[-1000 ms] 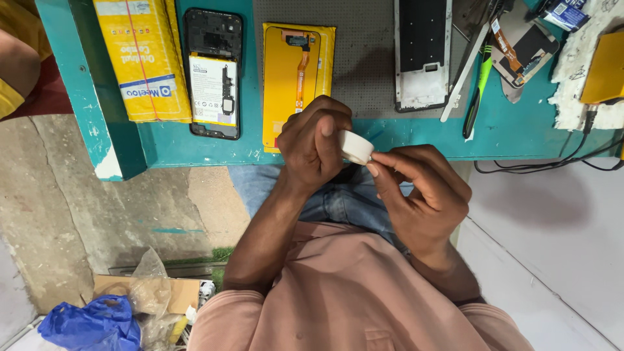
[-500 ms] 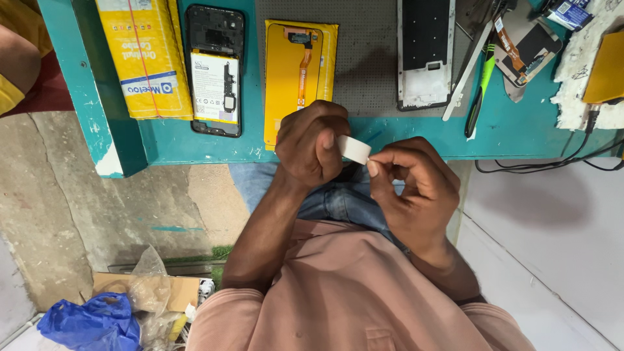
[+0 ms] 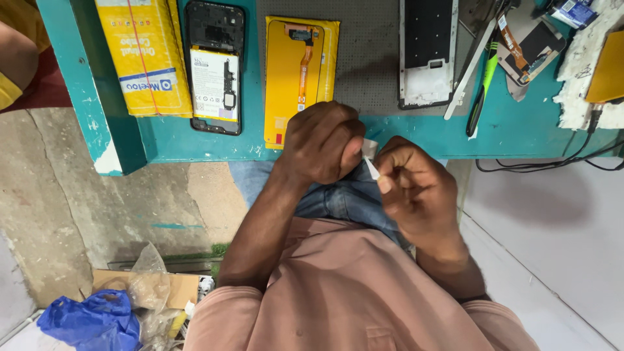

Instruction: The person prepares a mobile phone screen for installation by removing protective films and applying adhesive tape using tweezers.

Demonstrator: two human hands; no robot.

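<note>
**Hands draw tighter on the white strip**

Both hands have closed in since the earlier frame, hiding most of the small white piece. Left hand (image 3: 323, 144) is curled shut over it; right hand (image 3: 413, 188) pinches its thin edge (image 3: 372, 166) between thumb and forefinger, just off the teal bench (image 3: 520, 130). Peeling looks under way, unfinished; the open phone (image 3: 214, 68) and yellow panel (image 3: 300, 71) lie untouched.

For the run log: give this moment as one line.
left hand: pinches white strip | right hand: pulls strip end | yellow panel on bench
</note>
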